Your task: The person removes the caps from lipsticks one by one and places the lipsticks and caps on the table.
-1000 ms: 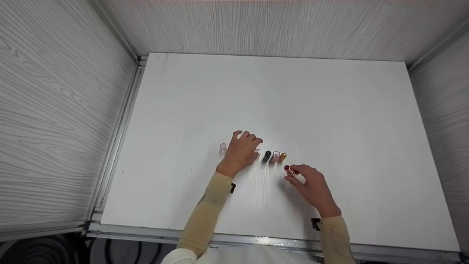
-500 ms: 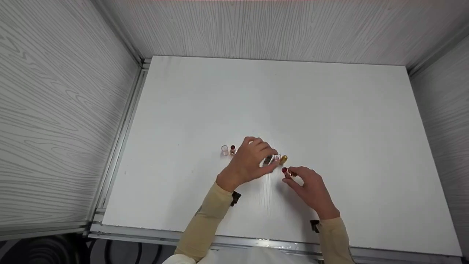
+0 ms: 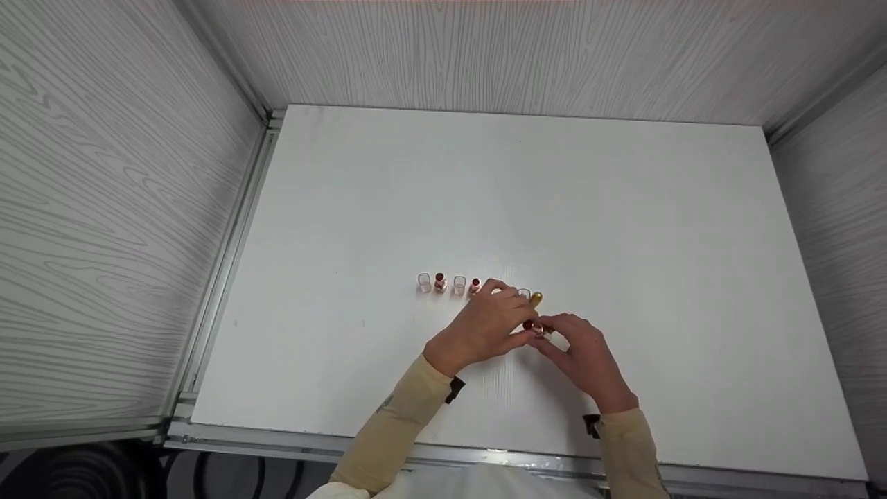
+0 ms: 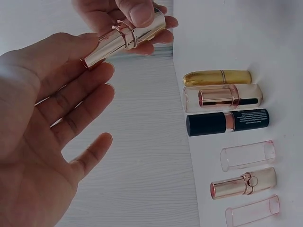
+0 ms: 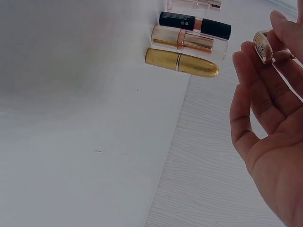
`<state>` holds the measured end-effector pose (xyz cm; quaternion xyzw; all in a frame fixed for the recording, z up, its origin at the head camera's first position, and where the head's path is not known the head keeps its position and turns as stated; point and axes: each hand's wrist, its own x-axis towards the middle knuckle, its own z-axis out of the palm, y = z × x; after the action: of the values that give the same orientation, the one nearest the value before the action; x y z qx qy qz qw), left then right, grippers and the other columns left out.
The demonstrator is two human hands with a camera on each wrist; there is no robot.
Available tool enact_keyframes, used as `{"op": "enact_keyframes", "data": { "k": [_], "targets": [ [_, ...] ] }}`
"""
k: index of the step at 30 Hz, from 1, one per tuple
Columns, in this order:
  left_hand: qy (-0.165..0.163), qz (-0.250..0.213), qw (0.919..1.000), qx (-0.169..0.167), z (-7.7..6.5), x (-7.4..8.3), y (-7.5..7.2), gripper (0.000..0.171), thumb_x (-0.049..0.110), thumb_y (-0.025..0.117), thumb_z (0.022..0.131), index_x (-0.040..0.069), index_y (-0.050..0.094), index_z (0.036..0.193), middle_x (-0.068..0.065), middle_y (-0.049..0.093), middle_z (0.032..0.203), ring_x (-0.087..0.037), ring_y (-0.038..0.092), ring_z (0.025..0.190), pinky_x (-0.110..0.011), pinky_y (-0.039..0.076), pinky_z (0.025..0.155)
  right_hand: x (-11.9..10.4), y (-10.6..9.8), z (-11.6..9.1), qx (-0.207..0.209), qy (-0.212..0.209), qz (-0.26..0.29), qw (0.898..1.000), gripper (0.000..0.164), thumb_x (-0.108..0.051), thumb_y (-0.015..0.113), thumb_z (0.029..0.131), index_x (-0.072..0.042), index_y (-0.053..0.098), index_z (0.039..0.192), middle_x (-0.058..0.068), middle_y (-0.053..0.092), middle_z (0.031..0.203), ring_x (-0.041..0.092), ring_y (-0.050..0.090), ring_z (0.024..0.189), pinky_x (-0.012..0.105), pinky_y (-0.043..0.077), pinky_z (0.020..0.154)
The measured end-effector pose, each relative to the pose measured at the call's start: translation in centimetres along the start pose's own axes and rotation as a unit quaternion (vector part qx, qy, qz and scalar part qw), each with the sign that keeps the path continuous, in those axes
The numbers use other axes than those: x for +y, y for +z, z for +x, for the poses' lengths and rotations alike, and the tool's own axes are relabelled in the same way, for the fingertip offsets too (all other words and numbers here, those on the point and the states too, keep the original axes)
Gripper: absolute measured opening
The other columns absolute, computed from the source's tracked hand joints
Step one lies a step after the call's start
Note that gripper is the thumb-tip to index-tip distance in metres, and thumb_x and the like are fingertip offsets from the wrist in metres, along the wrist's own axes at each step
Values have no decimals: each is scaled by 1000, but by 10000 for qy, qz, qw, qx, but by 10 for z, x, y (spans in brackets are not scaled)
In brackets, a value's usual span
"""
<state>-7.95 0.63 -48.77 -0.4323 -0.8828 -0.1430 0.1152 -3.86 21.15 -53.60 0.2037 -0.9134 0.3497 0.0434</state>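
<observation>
Between both hands is a gold lipstick tube (image 4: 127, 38) without a cap, a ring round its middle. My right hand (image 3: 589, 357) grips its base between thumb and fingers; the oval bottom faces the right wrist view. My left hand (image 3: 481, 329) pinches its other end between thumb and index finger, the remaining fingers spread. Just beyond the hands stand a gold bullet-shaped lipstick (image 4: 215, 77), a rose-gold lipstick in a clear cap (image 4: 222, 98) and a black-capped tube (image 4: 228, 123). In the head view my left hand partly hides this row.
The row carries on leftward with a clear cap (image 3: 459, 285), uncapped lipsticks (image 3: 440, 283) and another clear cap (image 3: 424, 283). All stand on a white table (image 3: 658, 229), with grained panels (image 3: 443, 55) rising at the back and sides.
My left hand has come from over the row, rightward and toward me, to the lipstick in my right hand, and now pinches its end. Caps and lipsticks on the left are uncovered.
</observation>
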Motion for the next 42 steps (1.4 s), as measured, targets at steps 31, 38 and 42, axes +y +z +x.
{"op": "enact_keyframes", "data": {
  "k": [31,38,42],
  "targets": [
    [-1453,864,9823,-812,16,-66,28,14,28,56,92,23,66,101,7,64,102,-14,56,101,-39,37,96,15,-1,-22,932,1040,-77,9902,36,-11,47,91,-19,70,63,-2,66,92,20,55,84,37,38,73],
    [-1403,853,9803,-1099,16,-64,40,17,29,52,94,24,66,104,8,64,104,-13,56,102,-39,35,98,15,1,-22,1576,950,174,9828,30,2,48,83,-14,72,89,5,66,86,18,48,73,33,33,67],
    [-1429,837,9788,-1204,17,-64,45,16,28,53,93,24,66,102,9,64,104,-13,56,102,-40,35,98,14,1,-19,1883,850,319,9779,31,3,46,82,-11,72,87,4,66,87,22,51,78,35,34,71]
  ]
}}
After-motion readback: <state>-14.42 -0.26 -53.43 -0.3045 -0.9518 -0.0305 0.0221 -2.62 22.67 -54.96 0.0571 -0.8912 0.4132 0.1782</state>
